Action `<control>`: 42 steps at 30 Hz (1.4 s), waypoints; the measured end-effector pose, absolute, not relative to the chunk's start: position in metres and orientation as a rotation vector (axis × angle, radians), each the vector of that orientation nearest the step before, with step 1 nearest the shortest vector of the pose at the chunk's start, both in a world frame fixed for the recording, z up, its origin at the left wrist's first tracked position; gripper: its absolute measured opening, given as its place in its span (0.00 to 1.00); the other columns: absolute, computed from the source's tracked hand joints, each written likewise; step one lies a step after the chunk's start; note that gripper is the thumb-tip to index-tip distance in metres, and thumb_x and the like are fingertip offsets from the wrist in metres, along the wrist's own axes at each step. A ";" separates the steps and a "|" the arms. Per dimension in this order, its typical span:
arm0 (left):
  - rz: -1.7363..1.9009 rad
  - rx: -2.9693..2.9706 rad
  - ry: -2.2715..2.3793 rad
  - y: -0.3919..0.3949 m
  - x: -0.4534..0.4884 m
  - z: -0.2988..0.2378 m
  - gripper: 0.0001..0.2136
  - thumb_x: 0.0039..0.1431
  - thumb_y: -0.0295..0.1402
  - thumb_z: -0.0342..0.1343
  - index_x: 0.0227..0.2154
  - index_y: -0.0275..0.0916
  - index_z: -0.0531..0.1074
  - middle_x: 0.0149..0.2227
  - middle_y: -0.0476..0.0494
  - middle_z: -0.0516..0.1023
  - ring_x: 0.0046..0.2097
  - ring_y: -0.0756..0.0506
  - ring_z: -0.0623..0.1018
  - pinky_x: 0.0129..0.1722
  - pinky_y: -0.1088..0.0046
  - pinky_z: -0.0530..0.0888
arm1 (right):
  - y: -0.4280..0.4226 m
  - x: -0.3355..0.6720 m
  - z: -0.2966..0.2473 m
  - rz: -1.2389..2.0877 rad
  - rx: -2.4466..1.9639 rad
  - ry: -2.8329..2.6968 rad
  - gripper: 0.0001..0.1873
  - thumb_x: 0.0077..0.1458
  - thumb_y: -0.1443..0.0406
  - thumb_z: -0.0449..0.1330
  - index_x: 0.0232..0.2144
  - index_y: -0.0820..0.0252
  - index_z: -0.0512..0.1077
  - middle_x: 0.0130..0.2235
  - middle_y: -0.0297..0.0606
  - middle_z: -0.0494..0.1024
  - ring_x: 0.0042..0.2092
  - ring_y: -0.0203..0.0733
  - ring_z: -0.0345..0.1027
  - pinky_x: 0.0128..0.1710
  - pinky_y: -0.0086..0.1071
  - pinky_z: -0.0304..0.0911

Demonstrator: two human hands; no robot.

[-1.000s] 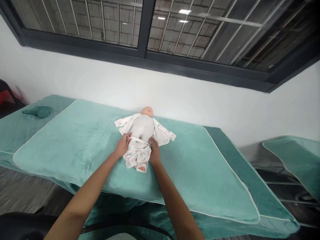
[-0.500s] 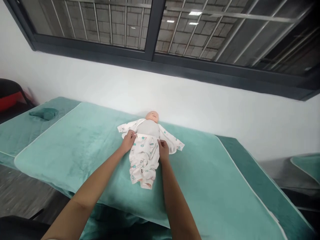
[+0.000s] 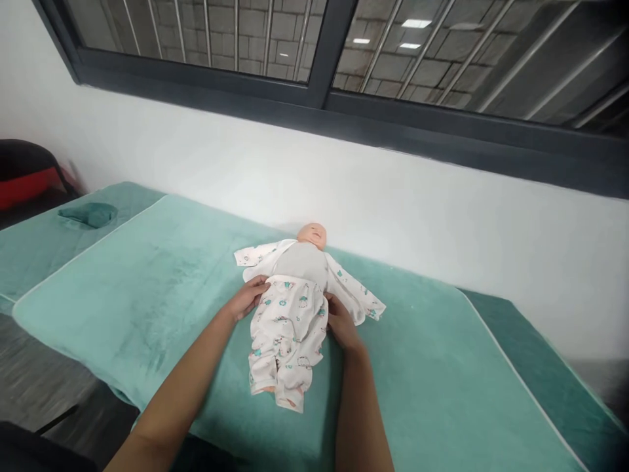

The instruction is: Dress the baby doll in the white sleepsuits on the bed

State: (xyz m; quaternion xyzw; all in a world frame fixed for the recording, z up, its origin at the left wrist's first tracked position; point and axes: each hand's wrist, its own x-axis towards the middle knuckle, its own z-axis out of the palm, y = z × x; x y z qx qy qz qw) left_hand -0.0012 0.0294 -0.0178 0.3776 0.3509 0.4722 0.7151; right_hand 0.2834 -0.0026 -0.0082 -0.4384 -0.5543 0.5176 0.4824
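The doll (image 3: 301, 262) lies on its back on the green cover (image 3: 417, 380) of the bed, just in front of me, with its head (image 3: 312, 235) near the white wall (image 3: 206, 151) and its feet toward me. I think it is placed so because in this way both sides of its waist are within equal reach of my two hands. The printed jacket (image 3: 350, 287) is open at the front and its sleeves are spread out to both sides, perhaps so that the cloth does not come in the way at the belly, where the grey body shows. The printed trousers (image 3: 289, 321) are on the legs and reach up to the waist; they have many folds lower down, and a little of the feet shows at the leg ends.

My left hand (image 3: 249, 296) is at one side of the waist, half closed, and its thumb and fingers appear to pinch the upper edge of the trousers. My right hand (image 3: 343, 322) is at the opposite side, a little lower, with bent fingers which touch the side of the trousers; the fingertips are partly hidden, so I cannot tell if they grasp the cloth or only rest against it. I suppose that the hands are placed opposite each other to treat both sides of the waistband evenly
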 end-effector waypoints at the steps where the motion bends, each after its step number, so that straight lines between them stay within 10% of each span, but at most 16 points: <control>1: 1.044 0.768 0.731 0.030 -0.003 -0.017 0.16 0.51 0.40 0.70 0.36 0.37 0.72 0.32 0.51 0.73 0.33 0.52 0.72 0.36 0.77 0.69 | -0.003 0.284 -0.005 1.290 -1.056 -1.351 0.16 0.48 0.57 0.70 0.38 0.53 0.73 0.42 0.36 0.79 0.44 0.47 0.70 0.48 0.40 0.66; 9: 1.048 0.639 0.686 0.040 -0.004 -0.022 0.14 0.51 0.34 0.71 0.37 0.35 0.74 0.32 0.48 0.77 0.33 0.51 0.77 0.38 0.76 0.73 | -0.001 0.271 -0.005 1.134 -1.045 -1.237 0.17 0.49 0.55 0.67 0.24 0.55 0.64 0.39 0.36 0.76 0.40 0.44 0.66 0.41 0.36 0.64; 17: 1.144 0.667 0.668 0.037 0.003 -0.018 0.16 0.52 0.39 0.71 0.33 0.36 0.71 0.30 0.50 0.75 0.30 0.52 0.74 0.32 0.77 0.72 | 0.014 0.266 -0.021 1.042 -1.061 -1.001 0.16 0.47 0.59 0.67 0.30 0.54 0.62 0.26 0.24 0.62 0.27 0.33 0.54 0.28 0.27 0.53; 32: 1.280 1.145 0.878 0.038 0.008 -0.014 0.15 0.50 0.42 0.68 0.29 0.38 0.71 0.60 0.39 0.73 0.57 0.40 0.73 0.56 0.65 0.67 | 0.006 0.260 -0.021 0.645 -1.086 -1.263 0.11 0.57 0.54 0.62 0.33 0.55 0.72 0.51 0.43 0.75 0.54 0.47 0.67 0.55 0.42 0.63; 42: 1.335 1.442 1.362 0.098 0.021 -0.003 0.11 0.60 0.36 0.60 0.30 0.42 0.62 0.26 0.55 0.65 0.31 0.48 0.66 0.36 0.72 0.62 | 0.059 0.268 0.001 0.515 -1.494 -1.364 0.16 0.59 0.49 0.55 0.32 0.54 0.69 0.32 0.36 0.76 0.36 0.45 0.66 0.39 0.37 0.59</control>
